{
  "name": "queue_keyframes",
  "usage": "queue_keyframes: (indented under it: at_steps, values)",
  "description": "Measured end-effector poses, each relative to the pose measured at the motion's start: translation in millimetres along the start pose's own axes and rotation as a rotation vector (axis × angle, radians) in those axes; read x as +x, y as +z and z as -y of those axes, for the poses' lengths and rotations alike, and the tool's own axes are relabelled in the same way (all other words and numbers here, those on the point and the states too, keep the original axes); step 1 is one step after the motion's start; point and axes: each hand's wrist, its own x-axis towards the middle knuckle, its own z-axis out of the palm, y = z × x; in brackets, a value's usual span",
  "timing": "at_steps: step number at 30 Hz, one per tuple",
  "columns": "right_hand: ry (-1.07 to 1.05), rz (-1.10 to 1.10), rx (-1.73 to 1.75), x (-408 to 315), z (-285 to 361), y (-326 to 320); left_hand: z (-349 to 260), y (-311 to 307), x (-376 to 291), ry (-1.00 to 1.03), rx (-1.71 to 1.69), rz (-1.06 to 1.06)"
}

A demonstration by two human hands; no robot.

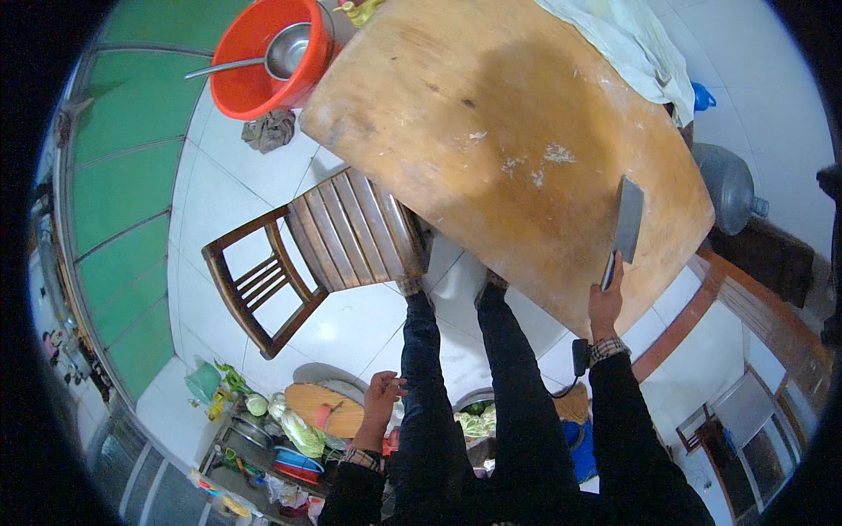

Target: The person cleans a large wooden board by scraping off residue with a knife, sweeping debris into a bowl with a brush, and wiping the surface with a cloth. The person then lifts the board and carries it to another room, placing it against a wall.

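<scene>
My right hand (605,308) grips the handle of a cleaver (629,220) at the right part of a large wooden board (408,125). The broad grey blade lies over the board and points away from me. Pale flour-like smears and flakes (559,154) mark the board's middle. My left hand (383,394) hangs by my left thigh with its fingers slightly curled and nothing in it. It is well apart from the board.
A slatted wooden chair (355,230) stands left of the board. Beyond it are a red bucket (230,92) holding a metal ladle (287,52) and a grey cloth (268,130). White cloth (631,46) covers the far right corner. A large water jug (722,187) lies at right. Vegetables (299,427) crowd behind me.
</scene>
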Motion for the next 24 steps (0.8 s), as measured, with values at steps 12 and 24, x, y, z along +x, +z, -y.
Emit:
queue_keyframes:
  at_steps: [12,24]
  values:
    - [-0.546,0.414,-0.263,-41.7,75.1,-38.8,12.2,3.5,-36.2,0.049,-0.088,-0.097]
    - [-1.084,1.182,-0.734,-186.3,191.1,-100.2,-23.8,-13.6,-96.4,0.648,0.32,-0.501]
